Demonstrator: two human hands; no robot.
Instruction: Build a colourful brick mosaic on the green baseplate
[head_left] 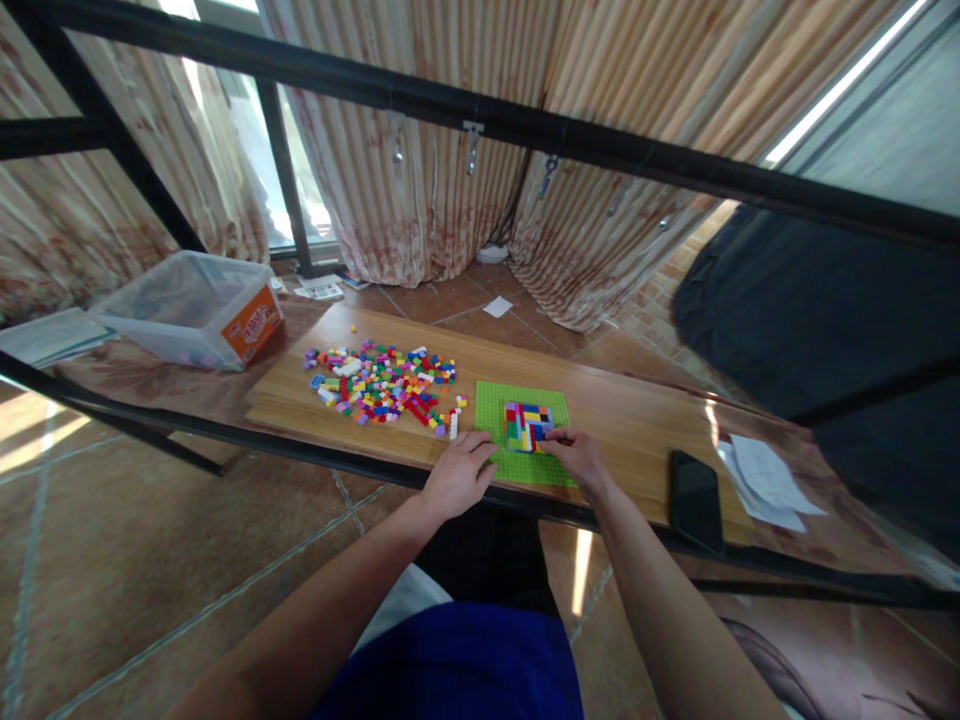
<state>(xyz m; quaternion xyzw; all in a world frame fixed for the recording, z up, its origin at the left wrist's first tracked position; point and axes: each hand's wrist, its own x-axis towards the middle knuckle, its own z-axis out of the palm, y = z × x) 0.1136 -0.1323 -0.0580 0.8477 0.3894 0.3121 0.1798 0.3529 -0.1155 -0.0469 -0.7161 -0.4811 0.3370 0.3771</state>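
A green studded baseplate [491, 398] lies on the wooden board, with a flat square build of multicoloured toy bricks [525, 427] on its middle. My left hand [461, 472] rests at the plate's lower left edge, fingers stretched out and holding nothing. On the other side, my right hand [579, 458] has thumb and fingertips together at the build's lower right corner. Whatever is between those fingertips is too small to tell. Left of the plate spreads a pile of loose toy bricks [386, 382] in many colours, with a white brick [454, 424] near my left hand.
A clear plastic bin [176, 305] with an orange label stands at the far left. On the right lie a black phone [695, 497] and white papers [765, 480]. A black metal bar [525, 122] crosses above the board, before striped curtains [427, 200].
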